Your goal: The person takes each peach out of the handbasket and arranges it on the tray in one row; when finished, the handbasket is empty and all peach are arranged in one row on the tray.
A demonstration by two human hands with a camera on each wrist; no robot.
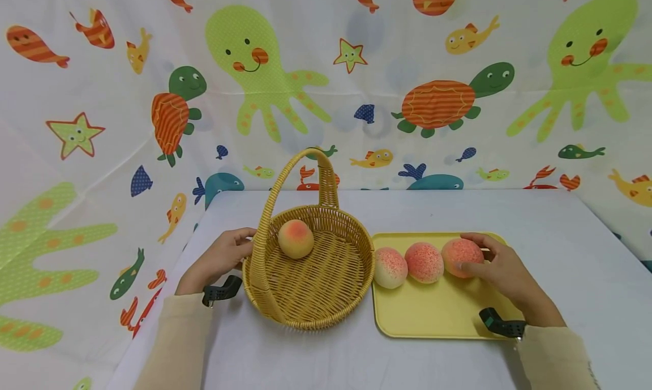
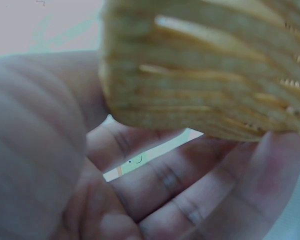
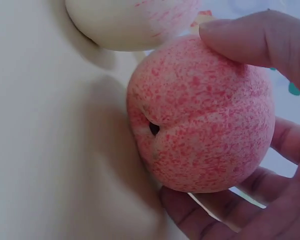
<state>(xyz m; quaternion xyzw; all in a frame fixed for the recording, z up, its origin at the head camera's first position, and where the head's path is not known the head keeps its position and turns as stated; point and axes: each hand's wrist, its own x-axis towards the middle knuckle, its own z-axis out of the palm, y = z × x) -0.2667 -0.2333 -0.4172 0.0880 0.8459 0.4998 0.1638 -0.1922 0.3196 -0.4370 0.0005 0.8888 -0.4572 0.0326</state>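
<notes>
A round wicker basket with a tall handle holds one orange-yellow peach near its upper left. The left hand is at the basket's left side; in the left wrist view its fingers curl at the woven edge. On a yellow tray, a pale peach, a red peach and a third peach lie in a row. The right hand grips the third, thumb and fingers around the speckled pink peach in the right wrist view.
The basket stands on a white table, its right rim close against the tray's left edge. Behind the table and along the left hangs a white cloth printed with sea animals.
</notes>
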